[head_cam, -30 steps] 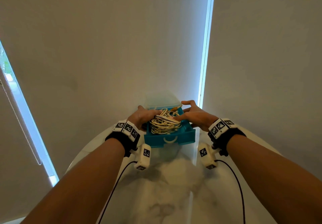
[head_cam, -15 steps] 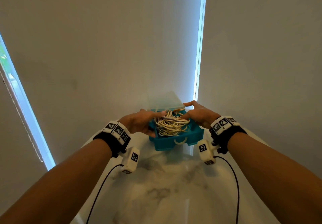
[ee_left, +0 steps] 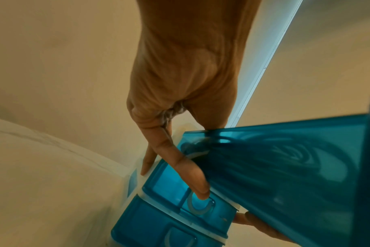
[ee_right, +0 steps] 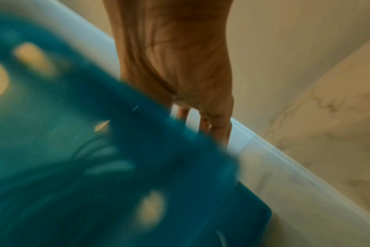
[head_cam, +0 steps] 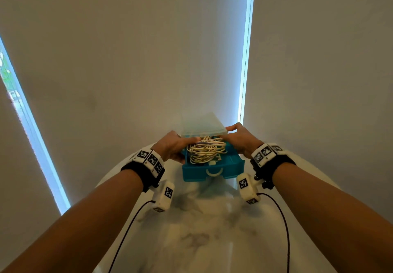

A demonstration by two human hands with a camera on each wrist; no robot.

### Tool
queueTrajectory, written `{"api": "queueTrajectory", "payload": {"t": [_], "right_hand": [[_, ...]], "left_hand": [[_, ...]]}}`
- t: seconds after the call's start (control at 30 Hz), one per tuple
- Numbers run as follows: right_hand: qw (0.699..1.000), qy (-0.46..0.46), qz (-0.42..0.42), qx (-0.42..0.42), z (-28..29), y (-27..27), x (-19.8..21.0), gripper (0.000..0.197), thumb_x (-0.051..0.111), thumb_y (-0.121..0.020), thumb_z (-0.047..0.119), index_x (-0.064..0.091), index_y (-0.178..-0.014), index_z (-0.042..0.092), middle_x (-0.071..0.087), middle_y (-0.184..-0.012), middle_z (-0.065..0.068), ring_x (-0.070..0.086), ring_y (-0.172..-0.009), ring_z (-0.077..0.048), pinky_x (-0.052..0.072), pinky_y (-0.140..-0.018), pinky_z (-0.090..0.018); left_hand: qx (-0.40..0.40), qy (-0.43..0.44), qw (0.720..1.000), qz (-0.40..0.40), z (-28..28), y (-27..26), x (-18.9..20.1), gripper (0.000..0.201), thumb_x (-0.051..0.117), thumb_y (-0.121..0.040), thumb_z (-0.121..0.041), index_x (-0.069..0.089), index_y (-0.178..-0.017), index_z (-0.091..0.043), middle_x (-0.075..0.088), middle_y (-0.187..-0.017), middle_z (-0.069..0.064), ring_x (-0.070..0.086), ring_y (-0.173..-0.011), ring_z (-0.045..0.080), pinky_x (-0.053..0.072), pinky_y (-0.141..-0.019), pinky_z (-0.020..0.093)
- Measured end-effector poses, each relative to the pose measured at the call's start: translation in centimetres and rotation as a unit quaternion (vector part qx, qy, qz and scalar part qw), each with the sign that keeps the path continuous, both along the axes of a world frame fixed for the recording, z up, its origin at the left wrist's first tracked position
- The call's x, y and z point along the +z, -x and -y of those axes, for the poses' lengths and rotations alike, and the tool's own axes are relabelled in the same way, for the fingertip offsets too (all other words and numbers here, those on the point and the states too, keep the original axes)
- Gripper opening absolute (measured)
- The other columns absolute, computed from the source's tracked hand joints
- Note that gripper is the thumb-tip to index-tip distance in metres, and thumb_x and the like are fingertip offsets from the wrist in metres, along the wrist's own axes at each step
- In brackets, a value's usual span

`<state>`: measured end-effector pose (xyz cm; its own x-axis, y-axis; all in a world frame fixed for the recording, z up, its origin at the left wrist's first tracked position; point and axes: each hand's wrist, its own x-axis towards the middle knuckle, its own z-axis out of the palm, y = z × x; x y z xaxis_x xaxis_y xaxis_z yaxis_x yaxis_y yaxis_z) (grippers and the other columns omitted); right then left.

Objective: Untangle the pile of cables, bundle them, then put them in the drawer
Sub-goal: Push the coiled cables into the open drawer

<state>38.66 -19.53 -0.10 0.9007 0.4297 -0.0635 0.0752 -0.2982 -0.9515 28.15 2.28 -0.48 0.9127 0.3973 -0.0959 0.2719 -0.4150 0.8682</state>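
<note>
A coil of cream cables [head_cam: 205, 151] lies in a blue drawer [head_cam: 195, 173] that is pulled out of a small translucent cabinet [head_cam: 202, 124]. My left hand [head_cam: 176, 148] is at the drawer's left side, its thumb reaching over the wall onto the cables. In the left wrist view its fingers [ee_left: 192, 175] run straight down the cabinet front beside the drawer [ee_left: 285, 167]. My right hand [head_cam: 242, 139] is against the right side, thumb on the cabinet's top edge. The blurred right wrist view shows straight fingers [ee_right: 217, 132] behind the drawer [ee_right: 74, 150].
The cabinet stands at the far edge of a round white marble table [head_cam: 202, 234], close to a plain wall. Lower blue drawers [ee_left: 165, 187] sit shut beneath the open one. Black wrist-camera leads [head_cam: 285, 219] hang over the table near me.
The drawer has slid back, so the cabinet top now covers the rear of the cables. Both hands moved back with it, and the right thumb left the cables for the cabinet top.
</note>
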Motion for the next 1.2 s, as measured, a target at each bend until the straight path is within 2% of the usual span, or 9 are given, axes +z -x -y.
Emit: {"api": "queueTrajectory", "payload": {"t": [0.07,0.2,0.3,0.43,0.53,0.73,0.9,1.03,1.2], "right_hand": [[1.0,0.004,0.015,-0.004,-0.2,0.0,0.0,0.05,0.081,-0.092,0.014,0.048,-0.129,0.022,0.063,-0.126,-0.011,0.07,-0.111,-0.03,0.066,-0.087,-0.045],[0.984,-0.068,-0.115,0.122,1.4,0.4,0.8,0.049,0.082,-0.086,0.023,0.066,-0.132,0.014,0.062,-0.141,-0.015,0.061,-0.131,-0.039,0.058,-0.106,-0.051],[0.984,-0.022,-0.095,0.148,1.7,0.9,1.0,0.073,0.088,-0.084,0.016,0.046,-0.143,0.022,0.061,-0.139,-0.014,0.066,-0.125,-0.037,0.064,-0.095,-0.047],[0.987,0.002,-0.064,0.148,1.7,1.0,1.1,0.087,0.085,-0.084,0.001,0.035,-0.151,0.024,0.065,-0.136,-0.015,0.068,-0.122,-0.037,0.062,-0.098,-0.052],[0.991,0.012,-0.012,0.136,1.6,1.2,0.8,0.087,0.083,-0.086,-0.002,0.036,-0.156,0.02,0.066,-0.134,-0.011,0.069,-0.12,-0.034,0.063,-0.096,-0.048],[0.974,-0.115,-0.094,0.169,1.9,0.7,0.1,0.043,0.074,-0.091,0.028,0.066,-0.133,0.017,0.067,-0.142,-0.013,0.063,-0.132,-0.039,0.048,-0.117,-0.057],[0.992,-0.004,0.016,0.126,0.7,0.4,-0.3,0.075,0.092,-0.082,0.024,0.049,-0.144,0.02,0.069,-0.133,-0.01,0.07,-0.119,-0.031,0.058,-0.106,-0.051],[0.995,0.02,0.096,0.026,0.0,-0.3,-1.2,0.089,0.097,-0.074,0.047,0.042,-0.14,0.022,0.067,-0.127,-0.005,0.069,-0.116,-0.024,0.059,-0.102,-0.043],[0.979,-0.058,-0.062,0.186,3.1,-1.7,-0.3,0.071,0.084,-0.087,0.052,0.056,-0.147,0.026,0.061,-0.148,-0.004,0.059,-0.136,-0.036,0.054,-0.112,-0.051]], "left_hand": [[0.001,-0.004,1.0,-0.007,0.0,-0.2,0.1,0.065,0.084,-0.087,-0.051,0.071,-0.114,0.006,0.08,-0.094,0.017,0.078,-0.061,0.021,0.06,-0.049,0.029],[0.008,-0.001,1.0,-0.002,0.6,-0.5,0.2,0.061,0.083,-0.089,-0.048,0.07,-0.113,0.006,0.078,-0.089,0.016,0.077,-0.057,0.021,0.06,-0.047,0.029],[-0.006,-0.007,1.0,-0.02,1.0,-0.1,0.8,0.057,0.08,-0.092,-0.049,0.07,-0.115,0.003,0.08,-0.094,0.016,0.079,-0.065,0.023,0.061,-0.051,0.029],[-0.142,0.06,0.985,-0.079,0.5,1.7,2.1,0.059,0.077,-0.087,-0.058,0.069,-0.13,-0.018,0.078,-0.12,0.012,0.076,-0.105,0.027,0.064,-0.076,0.032],[-0.159,0.051,0.983,-0.076,0.8,1.9,2.0,0.063,0.082,-0.082,-0.055,0.068,-0.133,-0.02,0.079,-0.119,0.009,0.076,-0.101,0.023,0.061,-0.07,0.028],[-0.093,0.02,0.993,-0.067,0.8,0.8,1.4,0.061,0.084,-0.087,-0.046,0.065,-0.134,-0.012,0.073,-0.126,0.014,0.075,-0.098,0.027,0.061,-0.059,0.026],[-0.043,-0.003,0.998,-0.045,1.1,-0.1,0.9,0.056,0.083,-0.09,-0.042,0.065,-0.13,-0.007,0.074,-0.116,0.014,0.077,-0.091,0.029,0.061,-0.055,0.028],[0.005,-0.056,0.998,-0.019,1.0,-0.7,0.4,0.063,0.079,-0.09,-0.056,0.069,-0.117,0.0,0.076,-0.103,0.016,0.08,-0.074,0.027,0.063,-0.056,0.031],[-0.095,0.005,0.994,-0.06,-0.9,0.9,1.8,0.066,0.068,-0.094,-0.064,0.068,-0.129,-0.008,0.075,-0.118,0.018,0.079,-0.099,0.03,0.067,-0.075,0.041]]}}
